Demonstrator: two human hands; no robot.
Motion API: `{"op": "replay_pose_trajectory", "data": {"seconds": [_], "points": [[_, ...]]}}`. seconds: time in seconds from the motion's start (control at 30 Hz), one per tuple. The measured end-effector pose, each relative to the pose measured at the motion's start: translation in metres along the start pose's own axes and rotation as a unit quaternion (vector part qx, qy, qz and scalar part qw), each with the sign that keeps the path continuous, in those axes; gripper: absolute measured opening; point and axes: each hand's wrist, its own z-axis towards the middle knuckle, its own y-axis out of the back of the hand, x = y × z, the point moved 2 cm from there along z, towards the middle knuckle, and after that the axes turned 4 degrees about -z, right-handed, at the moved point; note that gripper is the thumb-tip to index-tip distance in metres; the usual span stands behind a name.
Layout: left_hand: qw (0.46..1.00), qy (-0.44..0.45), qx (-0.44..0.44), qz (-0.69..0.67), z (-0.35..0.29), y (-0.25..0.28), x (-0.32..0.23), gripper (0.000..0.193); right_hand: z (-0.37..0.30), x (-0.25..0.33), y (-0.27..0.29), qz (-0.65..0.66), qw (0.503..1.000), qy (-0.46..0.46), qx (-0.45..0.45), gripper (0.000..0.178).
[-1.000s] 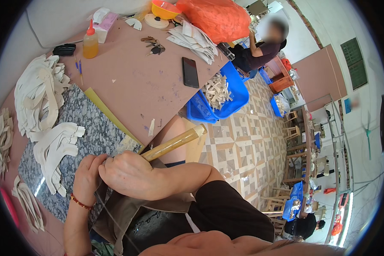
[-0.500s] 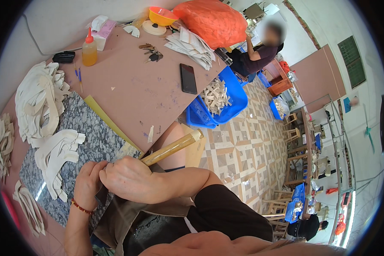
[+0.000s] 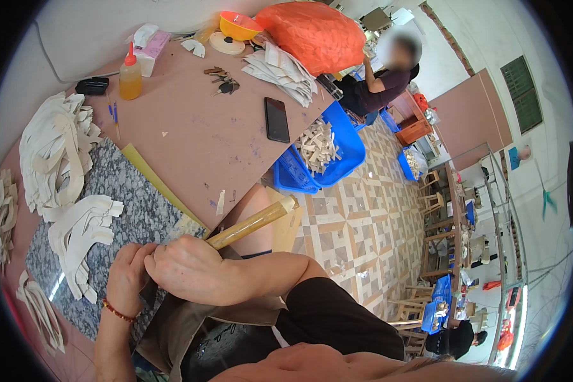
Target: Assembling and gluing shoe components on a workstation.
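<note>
My left hand (image 3: 128, 274) and my right hand (image 3: 188, 270) meet at the near edge of a dark speckled stone slab (image 3: 137, 207). Both are closed, fingertips together, and what they pinch is hidden. A bit of a dark flat piece (image 3: 148, 294) shows just below them. From behind my right hand a tape-wrapped, rod-like handle (image 3: 251, 224) sticks out past the table edge; whether my fingers touch it is hidden. Left of my hands, curved off-white strips (image 3: 83, 232) lie fanned on the slab.
Piles of pale strips (image 3: 57, 149) line the left side. Beyond stand a red-tipped glue bottle (image 3: 130, 79), keys (image 3: 223, 81), a phone (image 3: 277, 119) and a red sack (image 3: 312, 35). A blue basket (image 3: 350, 149) holds small pieces; a co-worker (image 3: 379, 83) sits behind it.
The whole view has shifted slightly, so everything appears a little further left. My hands keep the same closed pose against each other.
</note>
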Motion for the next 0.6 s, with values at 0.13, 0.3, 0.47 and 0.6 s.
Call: {"op": "replay_pose_trajectory", "data": {"seconds": [0.13,0.3,0.47,0.6], "points": [[1.0,-0.004,-0.004,0.004,-0.0015,-0.0024,0.0037,0.048,0.001,0.001,0.0,-0.002,1.0,-0.004,0.005,0.016],[1.0,-0.006,-0.005,0.002,-0.0009,-0.0008,0.0009,0.046,0.0001,0.0019,-0.0001,-0.007,1.0,-0.004,-0.005,0.017],[1.0,0.003,-0.002,0.004,-0.0003,-0.0006,-0.0001,0.045,0.0014,-0.0008,0.0046,0.014,1.0,-0.003,-0.003,0.019],[1.0,0.013,0.0,-0.009,-0.0003,-0.0011,-0.001,0.045,0.0012,-0.0017,0.0015,0.019,1.0,-0.007,0.006,0.019]]}}
